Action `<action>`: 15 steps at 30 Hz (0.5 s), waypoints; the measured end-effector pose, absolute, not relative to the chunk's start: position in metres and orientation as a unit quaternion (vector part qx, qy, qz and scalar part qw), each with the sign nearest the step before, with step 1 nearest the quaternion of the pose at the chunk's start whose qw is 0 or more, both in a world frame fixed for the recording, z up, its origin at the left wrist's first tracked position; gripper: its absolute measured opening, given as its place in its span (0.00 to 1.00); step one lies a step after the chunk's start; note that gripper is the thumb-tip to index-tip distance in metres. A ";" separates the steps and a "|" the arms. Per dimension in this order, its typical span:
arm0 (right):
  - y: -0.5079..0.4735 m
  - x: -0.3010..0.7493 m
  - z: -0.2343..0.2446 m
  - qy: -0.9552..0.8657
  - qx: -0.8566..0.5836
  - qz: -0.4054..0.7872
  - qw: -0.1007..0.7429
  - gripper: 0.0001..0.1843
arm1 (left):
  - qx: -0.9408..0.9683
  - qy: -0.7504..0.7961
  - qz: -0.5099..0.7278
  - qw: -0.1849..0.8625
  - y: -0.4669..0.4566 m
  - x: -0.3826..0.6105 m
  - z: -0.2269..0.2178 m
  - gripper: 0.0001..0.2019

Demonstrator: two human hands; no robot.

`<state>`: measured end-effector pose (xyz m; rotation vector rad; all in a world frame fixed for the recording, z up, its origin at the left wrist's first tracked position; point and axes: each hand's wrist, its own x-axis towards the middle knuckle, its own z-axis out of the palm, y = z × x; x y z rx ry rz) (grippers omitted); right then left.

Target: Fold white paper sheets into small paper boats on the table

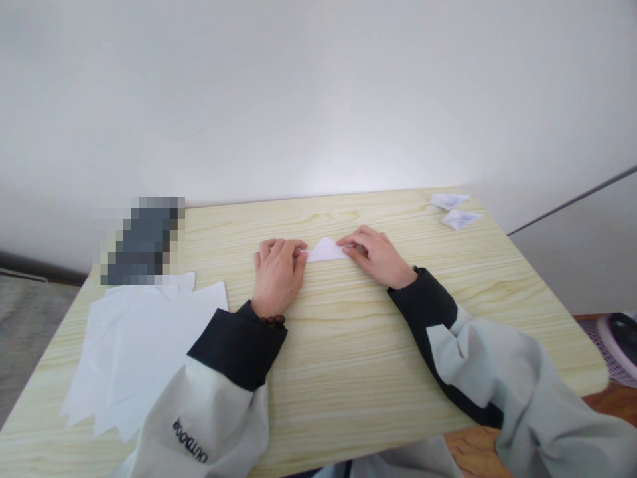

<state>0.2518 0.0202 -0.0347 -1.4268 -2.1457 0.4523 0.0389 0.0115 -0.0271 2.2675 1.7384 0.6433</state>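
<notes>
A small folded piece of white paper (326,251) lies near the middle of the table, long and low, with a rounded peak at its far side. My left hand (279,272) pinches its left end between thumb and fingers. At the right end, the thumb and index finger of my right hand (375,255) grip the paper in the same way. Both ends are partly covered by my fingertips.
Loose white sheets (154,345) are spread on the left of the wood-grain table (348,378), beside a blurred dark object (142,242). Two folded paper pieces (449,200) sit at the far right corner. A pink basket (610,342) stands beyond the right edge.
</notes>
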 end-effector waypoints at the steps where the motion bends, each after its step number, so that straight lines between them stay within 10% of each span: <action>1: 0.019 0.252 -0.035 -0.789 -0.532 0.166 0.261 0.12 | 0.769 0.593 0.216 0.106 0.011 0.039 -0.027 0.11; 15: 0.015 0.250 -0.036 -0.788 -0.538 0.143 0.263 0.11 | 0.782 0.576 0.217 0.097 0.008 0.040 -0.024 0.14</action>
